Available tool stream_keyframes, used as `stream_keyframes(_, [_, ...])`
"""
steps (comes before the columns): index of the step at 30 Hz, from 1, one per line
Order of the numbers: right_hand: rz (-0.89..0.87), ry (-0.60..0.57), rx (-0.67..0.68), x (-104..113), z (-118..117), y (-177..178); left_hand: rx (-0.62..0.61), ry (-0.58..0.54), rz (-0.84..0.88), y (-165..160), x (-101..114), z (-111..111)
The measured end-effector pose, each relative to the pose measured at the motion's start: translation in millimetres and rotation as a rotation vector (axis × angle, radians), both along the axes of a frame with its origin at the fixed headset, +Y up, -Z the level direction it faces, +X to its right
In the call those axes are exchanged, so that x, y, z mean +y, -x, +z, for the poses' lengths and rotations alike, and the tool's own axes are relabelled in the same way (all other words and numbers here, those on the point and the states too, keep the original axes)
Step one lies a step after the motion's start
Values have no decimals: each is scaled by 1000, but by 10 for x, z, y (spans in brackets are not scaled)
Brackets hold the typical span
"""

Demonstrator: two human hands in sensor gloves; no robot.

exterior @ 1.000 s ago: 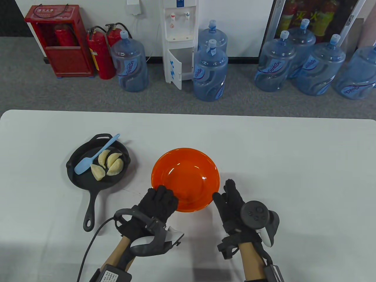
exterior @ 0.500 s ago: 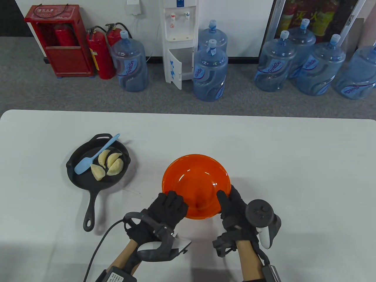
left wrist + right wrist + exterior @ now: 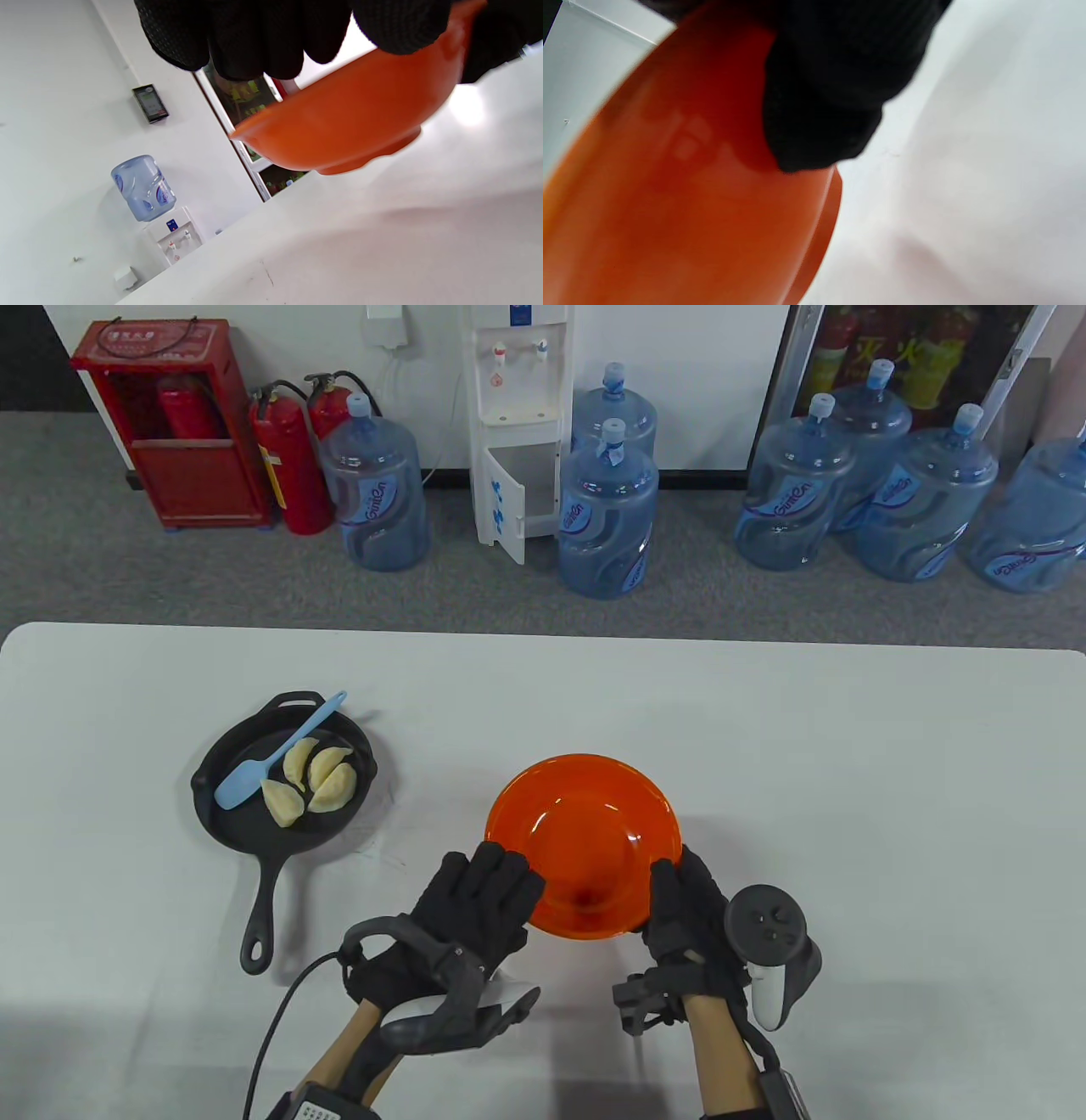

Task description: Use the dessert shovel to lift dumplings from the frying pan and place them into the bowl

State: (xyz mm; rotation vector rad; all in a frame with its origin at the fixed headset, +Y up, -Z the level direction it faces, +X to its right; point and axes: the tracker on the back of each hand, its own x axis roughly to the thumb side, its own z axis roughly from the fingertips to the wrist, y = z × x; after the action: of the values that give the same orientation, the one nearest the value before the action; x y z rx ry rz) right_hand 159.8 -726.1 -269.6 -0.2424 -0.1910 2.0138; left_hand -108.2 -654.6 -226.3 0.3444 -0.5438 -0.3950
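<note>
bowl orange, tilted off worktop, near centre | right hand grips its rim; left hand fingers relaxed beside it | pan left, four dumplings, blue shovel | open worktop right

Table view: high, in front of the person, looks down & forward over the white table to the far floor & wall; hands enter at bottom edge. Left wrist view: v. low & tilted, close under the left hand, facing across the table toward the orange bowl & a wall. Right wrist view: closest, pressed up to the bowl beside the right hand; all 3 views share the bowl & the tabletop around it.
</note>
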Motion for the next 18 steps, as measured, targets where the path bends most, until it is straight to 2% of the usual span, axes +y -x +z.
stream_keyframes(4, [-15, -1, -10, -11, -7, -58, 172, 47, 74, 295, 133, -139])
stream_keyframes(9, [-25, 0, -14, -15, -12, -84, 360, 77, 189, 699, 122, -302])
stream_keyframes(12, [-4, 0, -10, -17, -17, -74, 455, 137, 268, 934, 24, -362])
stream_keyframes(15, [6, 3, -4, -25, -22, -63, 548, 193, 318, 1161, -167, -433])
stream_keyframes(18, [8, 6, 3, -31, -19, -53, 565, 229, 329, 1318, -350, -486])
